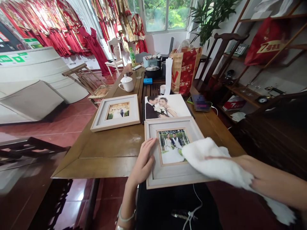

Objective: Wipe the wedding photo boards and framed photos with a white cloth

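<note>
A picture frame (172, 175) with a wide pale mat and a wedding photo lies at the near edge of the wooden table, its front corner reaching over my lap. My left hand (144, 159) holds its left side, fingers over the border. In my right hand (244, 166) a white cloth (203, 156) is bunched, and it covers the right part of this frame, touching the photo's edge. The right fingers are partly hidden by the cloth and blurred. Beyond the frame lies an unframed wedding photo print (177, 107). To the left rests a second picture frame (99, 118).
On the wooden table (107, 143) stand a white lidded teapot (127, 83), a small cup (163, 89), a blue box (147, 81) and a large paper bag (183, 70). A phone (201, 103) with a cable lies at the right. Chairs and shelves surround the table.
</note>
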Demonstrator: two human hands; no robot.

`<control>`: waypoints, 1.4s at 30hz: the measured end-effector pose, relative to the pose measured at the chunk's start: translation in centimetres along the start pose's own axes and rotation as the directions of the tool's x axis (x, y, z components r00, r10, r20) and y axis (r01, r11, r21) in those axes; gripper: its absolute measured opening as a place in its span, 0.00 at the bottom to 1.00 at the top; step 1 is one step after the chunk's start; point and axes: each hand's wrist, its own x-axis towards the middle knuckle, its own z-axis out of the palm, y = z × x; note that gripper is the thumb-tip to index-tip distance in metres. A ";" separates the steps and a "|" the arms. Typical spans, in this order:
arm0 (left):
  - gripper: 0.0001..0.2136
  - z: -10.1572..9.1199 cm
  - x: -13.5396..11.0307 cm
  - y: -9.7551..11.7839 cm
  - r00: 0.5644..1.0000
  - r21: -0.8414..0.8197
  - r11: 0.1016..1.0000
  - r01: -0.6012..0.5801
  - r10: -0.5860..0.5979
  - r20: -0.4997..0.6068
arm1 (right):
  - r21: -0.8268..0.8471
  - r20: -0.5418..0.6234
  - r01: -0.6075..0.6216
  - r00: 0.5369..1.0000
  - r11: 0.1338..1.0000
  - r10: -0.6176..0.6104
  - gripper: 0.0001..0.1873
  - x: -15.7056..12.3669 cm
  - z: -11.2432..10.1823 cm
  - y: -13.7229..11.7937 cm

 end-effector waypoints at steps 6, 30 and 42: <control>0.27 0.0 -0.1 0.3 1.000 -0.008 1.000 0.007 -0.007 0.001 | -0.248 -0.349 -0.034 0.935 0.968 -0.057 0.27 9.1 -0.3 1.0; 0.28 0.1 0.1 0.1 1.000 -0.015 1.000 -0.001 0.000 -0.014 | -0.117 0.410 0.119 0.910 0.986 -0.061 0.44 1.2 1.7 -3.7; 0.27 -0.1 0.0 0.6 0.999 -0.028 0.999 0.046 -0.046 0.010 | -0.543 -0.233 0.133 0.925 0.829 -0.301 0.35 11.3 2.5 1.5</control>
